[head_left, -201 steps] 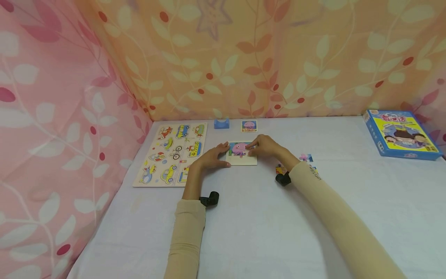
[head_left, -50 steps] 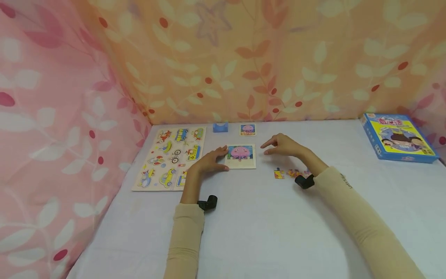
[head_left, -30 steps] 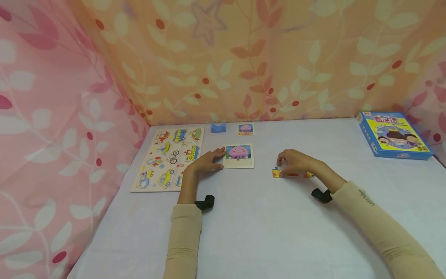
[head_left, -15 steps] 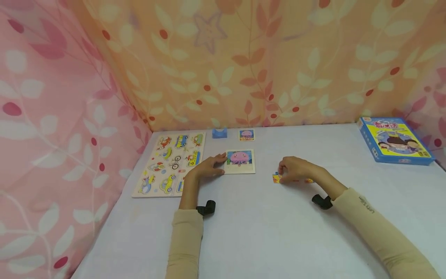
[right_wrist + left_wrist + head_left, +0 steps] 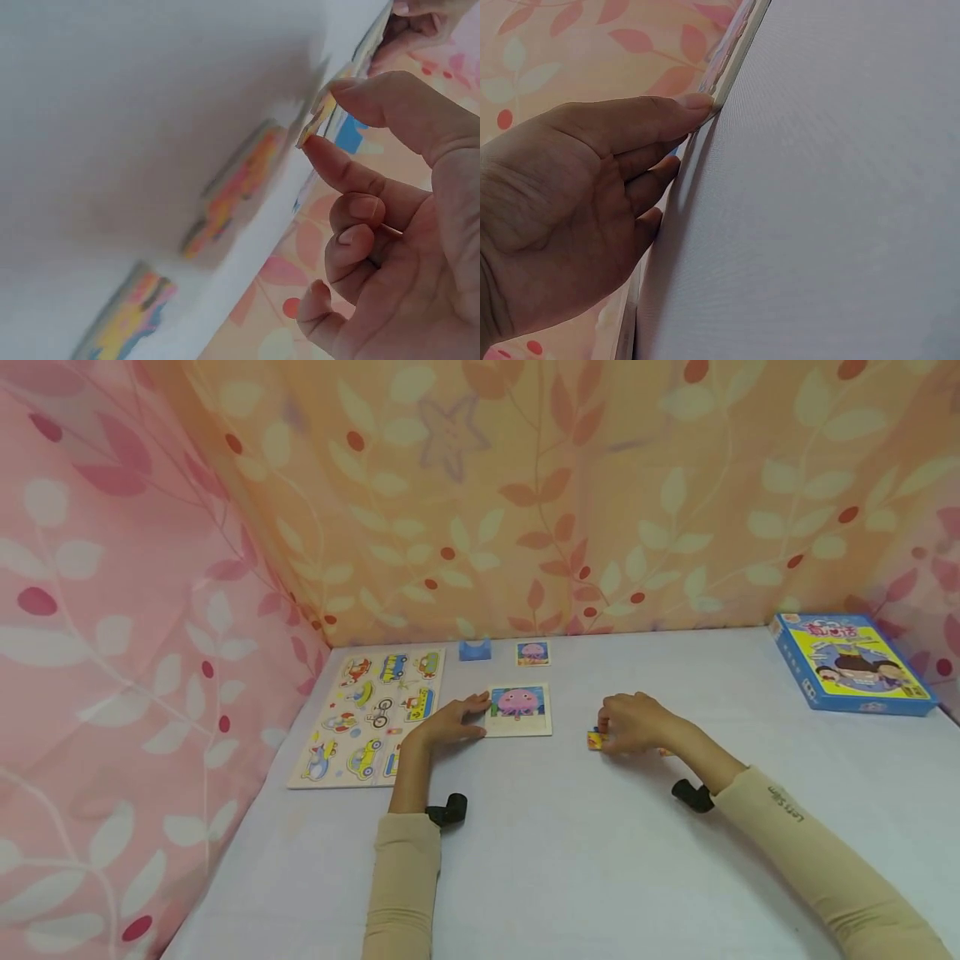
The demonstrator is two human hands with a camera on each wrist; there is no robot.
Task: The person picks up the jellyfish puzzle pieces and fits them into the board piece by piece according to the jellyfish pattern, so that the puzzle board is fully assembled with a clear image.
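Observation:
My left hand (image 5: 450, 723) rests at the left side of a small white-framed jigsaw puzzle tray (image 5: 517, 732). Its thumb (image 5: 697, 105) touches the frame's edge, the other fingers relaxed. Inside the tray, a pink octopus (image 5: 519, 702) on blue fills the upper part; the lower strip is bare. To the tray's right, my right hand (image 5: 637, 724) pinches a yellow jigsaw piece (image 5: 321, 116) between thumb and index finger, close over the table. Two more jigsaw pieces lie on the cloth in the right wrist view, an orange-pink one (image 5: 238, 187) and a yellow one (image 5: 135, 311); the hand mostly hides them from the head camera.
A picture board of vehicles (image 5: 337, 714) lies left of the left hand. Behind the tray are a blue notched block (image 5: 475, 651) and an octopus picture card (image 5: 533, 652). A blue and yellow box (image 5: 851, 662) lies at the back right. Floral curtains (image 5: 450, 527) border the table.
Earlier my right hand was at the octopus picture in the tray. It let go, moved right to the loose pieces and now pinches one. My left hand has stayed at the tray.

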